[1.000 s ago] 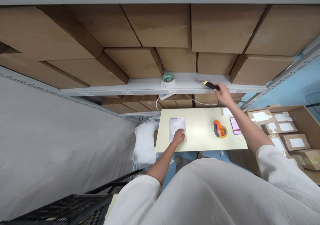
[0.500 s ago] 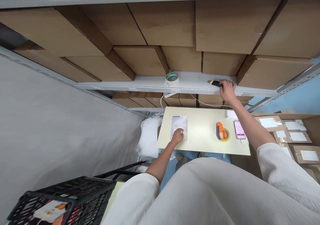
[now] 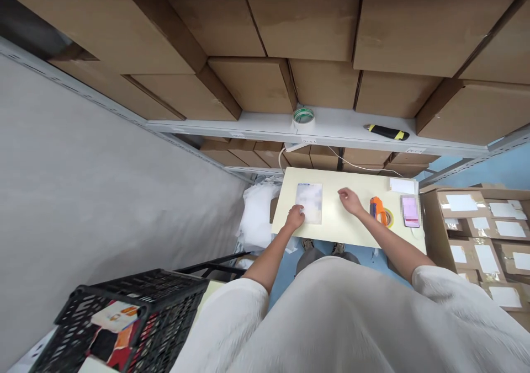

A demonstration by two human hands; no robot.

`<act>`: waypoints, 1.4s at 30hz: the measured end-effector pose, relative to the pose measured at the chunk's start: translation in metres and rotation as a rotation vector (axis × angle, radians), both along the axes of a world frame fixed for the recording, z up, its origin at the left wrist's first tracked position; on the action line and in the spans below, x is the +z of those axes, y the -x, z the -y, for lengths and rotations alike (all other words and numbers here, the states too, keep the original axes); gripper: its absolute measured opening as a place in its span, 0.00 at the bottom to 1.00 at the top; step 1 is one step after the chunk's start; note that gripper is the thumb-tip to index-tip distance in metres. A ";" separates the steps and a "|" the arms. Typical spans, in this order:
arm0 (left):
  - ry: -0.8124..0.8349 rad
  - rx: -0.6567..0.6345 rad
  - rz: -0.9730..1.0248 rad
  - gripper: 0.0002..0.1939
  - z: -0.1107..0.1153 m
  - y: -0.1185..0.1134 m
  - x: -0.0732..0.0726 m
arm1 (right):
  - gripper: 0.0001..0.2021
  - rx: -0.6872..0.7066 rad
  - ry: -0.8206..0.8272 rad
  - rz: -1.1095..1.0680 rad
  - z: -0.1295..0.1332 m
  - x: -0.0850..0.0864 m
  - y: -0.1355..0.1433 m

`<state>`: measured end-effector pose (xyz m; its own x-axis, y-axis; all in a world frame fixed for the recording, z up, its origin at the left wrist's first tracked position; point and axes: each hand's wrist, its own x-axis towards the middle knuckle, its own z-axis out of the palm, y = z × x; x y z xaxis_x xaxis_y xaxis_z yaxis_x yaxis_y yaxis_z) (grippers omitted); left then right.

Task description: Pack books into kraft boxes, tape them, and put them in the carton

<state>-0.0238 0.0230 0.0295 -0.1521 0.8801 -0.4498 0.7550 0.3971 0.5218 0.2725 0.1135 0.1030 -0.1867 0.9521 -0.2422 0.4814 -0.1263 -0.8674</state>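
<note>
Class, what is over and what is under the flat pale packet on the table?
The left hand lies over the left edge of the packet. The table shows around it; anything directly beneath is covered from view.

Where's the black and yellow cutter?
In the head view, the cutter lies on the grey shelf above the table, towards the right, between the white tape roll and a cardboard box.

1. Packet: cloudy pale grey, blue along its top edge.
2. Table: pale creamy yellow from where I stand.
3. Knife: black and yellow.
4. Tape dispenser: bright orange.
5. Crate: black, latticed.
</note>
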 end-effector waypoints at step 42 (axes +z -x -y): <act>0.028 -0.039 0.361 0.27 -0.012 0.067 -0.058 | 0.06 -0.373 0.414 0.401 0.062 -0.108 0.135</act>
<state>-0.0911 0.0353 -0.0282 0.0542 0.8686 -0.4926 0.5392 0.3897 0.7466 0.1371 0.0519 -0.0051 0.3158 0.7493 -0.5822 0.6149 -0.6289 -0.4758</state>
